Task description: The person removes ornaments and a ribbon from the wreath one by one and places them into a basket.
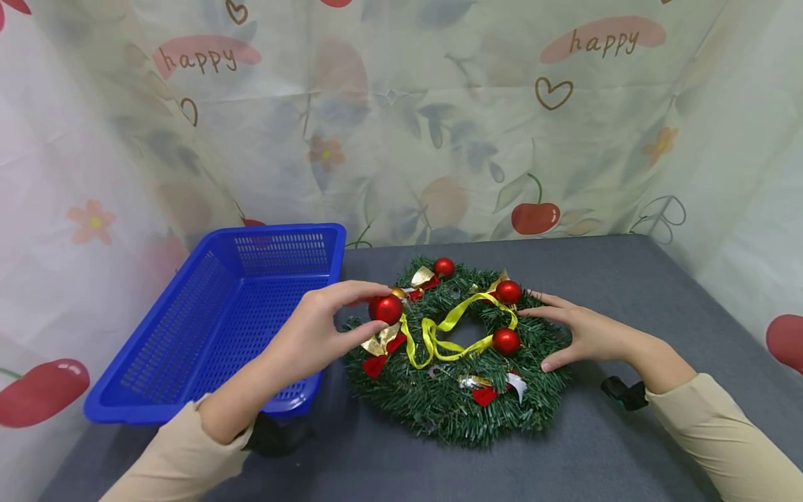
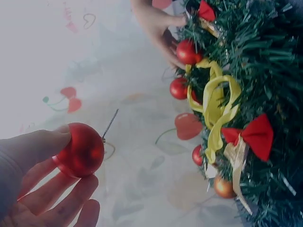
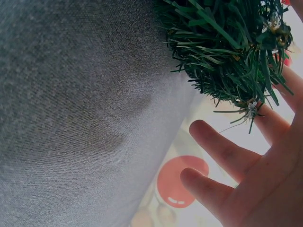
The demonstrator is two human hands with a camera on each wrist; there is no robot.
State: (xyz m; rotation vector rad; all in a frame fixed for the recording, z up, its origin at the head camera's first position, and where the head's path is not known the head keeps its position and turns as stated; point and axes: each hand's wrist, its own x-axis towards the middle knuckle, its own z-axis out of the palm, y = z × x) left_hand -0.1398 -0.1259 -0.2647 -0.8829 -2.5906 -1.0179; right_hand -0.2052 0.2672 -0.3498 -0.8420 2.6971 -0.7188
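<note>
My left hand (image 1: 314, 326) pinches a shiny red ball ornament (image 1: 385, 309) between thumb and fingers, above the wreath's left side. In the left wrist view a thin silvery string stands out from the ornament (image 2: 81, 151). A green artificial wreath (image 1: 458, 417) lies on the table, carrying several red balls, red and gold bows and a gold ball (image 2: 224, 187). Loops of yellow ribbon (image 1: 447, 324) lie across its middle. At the wreath's right edge, my right hand (image 1: 590, 333) touches the green tips with spread fingers, seen close in the right wrist view.
A blue perforated plastic basket (image 1: 150, 348) stands to the left of the wreath, behind my left forearm. Grey cloth covers the table (image 1: 602, 268). A printed curtain (image 1: 389, 139) hangs along the back and both sides.
</note>
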